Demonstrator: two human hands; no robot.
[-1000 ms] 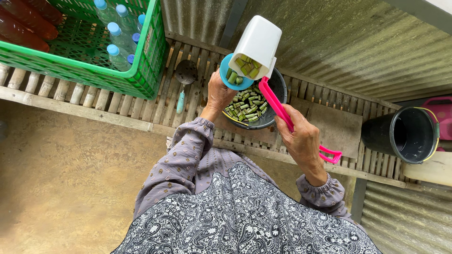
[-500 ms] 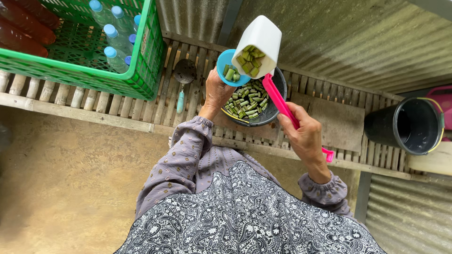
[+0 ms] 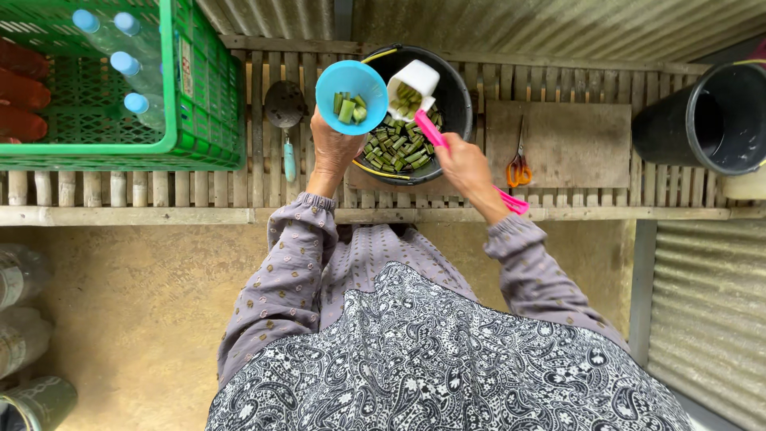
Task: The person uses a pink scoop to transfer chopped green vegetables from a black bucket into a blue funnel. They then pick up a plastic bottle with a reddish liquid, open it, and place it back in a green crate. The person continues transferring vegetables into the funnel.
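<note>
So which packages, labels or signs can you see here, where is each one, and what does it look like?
Label: a small upright strip, pale with red and dark marks, on the green crate's right wall.
Bottles: clear plastic with blue caps, standing inside the crate.
Wrapped bottles: clear with pale bands, lying at the left edge on the floor.
No signs or screens.

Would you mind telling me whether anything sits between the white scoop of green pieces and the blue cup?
Nothing visible does. The white scoop, held by the right hand, sits right beside the blue cup in the left hand, above the black bowl.
</note>
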